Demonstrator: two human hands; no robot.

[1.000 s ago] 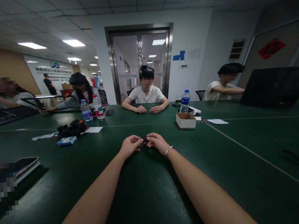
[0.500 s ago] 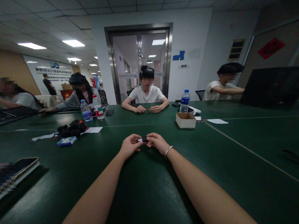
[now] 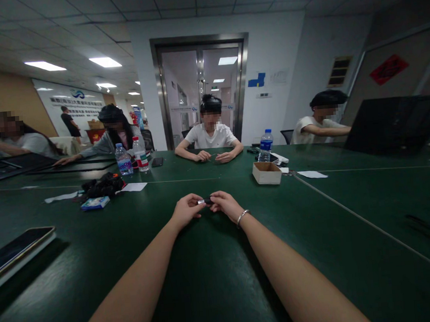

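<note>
Between my two hands, just over the green table (image 3: 208,261), is a small black stick with a silvery part (image 3: 205,201); its exact kind is too small to tell. The fingertips of my left hand (image 3: 185,210) pinch its silvery left end. My right hand (image 3: 226,206), with a silver bangle at the wrist, pinches the black right end. Fingers cover both ends of the stick.
Beyond my hands stand an open cardboard box (image 3: 267,173), a blue-capped bottle (image 3: 266,146) and two more bottles (image 3: 124,160). A black bundle (image 3: 103,184) and a blue packet (image 3: 95,203) lie left. A phone (image 3: 19,253) is nearer. Several people sit across the table.
My hands and the black stick stay in nearly the same place. At the far left, the blurred patch over the phone is gone, and a person's hand there has shifted slightly left.
</note>
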